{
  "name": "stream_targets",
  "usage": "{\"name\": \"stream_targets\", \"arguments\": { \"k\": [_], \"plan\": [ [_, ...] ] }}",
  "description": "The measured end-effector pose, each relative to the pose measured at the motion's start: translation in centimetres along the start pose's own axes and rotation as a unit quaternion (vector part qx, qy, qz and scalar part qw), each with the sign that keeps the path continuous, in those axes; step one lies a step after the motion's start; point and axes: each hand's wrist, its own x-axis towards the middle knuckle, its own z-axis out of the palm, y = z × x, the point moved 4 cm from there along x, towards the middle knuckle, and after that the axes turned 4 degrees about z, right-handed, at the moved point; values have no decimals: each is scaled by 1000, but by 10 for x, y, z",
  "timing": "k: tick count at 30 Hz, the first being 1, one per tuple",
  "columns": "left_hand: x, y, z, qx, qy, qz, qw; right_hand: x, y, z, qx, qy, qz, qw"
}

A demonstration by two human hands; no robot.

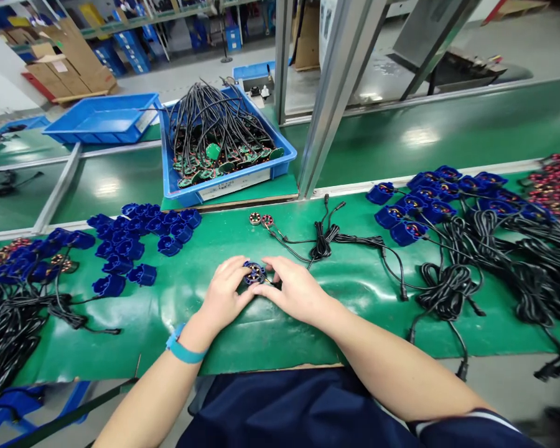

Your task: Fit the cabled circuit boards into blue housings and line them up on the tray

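Head view: blue housing (254,272) directly between left hand (226,289) and right hand (292,287), fingers of both curled part-closed, gripping its rim; roughly round, no long axis evident; neither hand nearer; whether lifted off green mat (280,339), cannot tell

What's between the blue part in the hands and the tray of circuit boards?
Head view: two small round wound parts, side by side on the green mat, between blue part and tray.
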Motion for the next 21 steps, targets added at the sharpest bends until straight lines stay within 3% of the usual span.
{"name": "stream_targets", "arguments": {
  "k": [6,15,21],
  "plan": [
    [-7,-8,7,-32,-14,-4,999,0,2,5,-12,-33,-5,999],
    [-6,-3,8,-11,-29,23,999,0,1,8,-29,-51,0,998],
    [-3,2,1,-20,10,45,999,0,0,6,-6,-22,-18,1000]
  ]
}}
